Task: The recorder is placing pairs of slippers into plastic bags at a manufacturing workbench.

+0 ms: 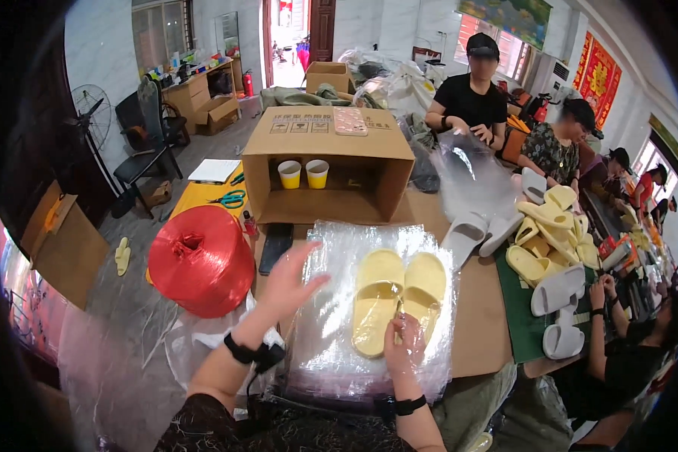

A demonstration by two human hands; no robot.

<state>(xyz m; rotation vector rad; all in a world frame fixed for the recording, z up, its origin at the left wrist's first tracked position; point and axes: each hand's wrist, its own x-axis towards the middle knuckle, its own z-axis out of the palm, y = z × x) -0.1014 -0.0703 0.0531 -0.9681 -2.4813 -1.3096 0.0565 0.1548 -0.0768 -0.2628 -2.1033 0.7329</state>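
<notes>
A pair of pale yellow slippers [379,272] lies side by side on a stack of clear plastic bags [326,316] in front of me. My right hand [404,343] is at the heel end of the pair, fingers closed on the inner edges where the two slippers meet. Glossy film shines over that hand and the slippers, so they seem to be inside a bag. To the left, my left hand [288,282] hovers above the bags' left edge, fingers spread and holding nothing.
Behind the bags stands an open cardboard box [329,143] holding two paper cups [317,174]. A red twine roll [201,261], scissors [232,199] and a dark phone [276,248] lie left. Grey slippers [465,239] and a yellow slipper pile [554,241] sit right, near co-workers [471,102].
</notes>
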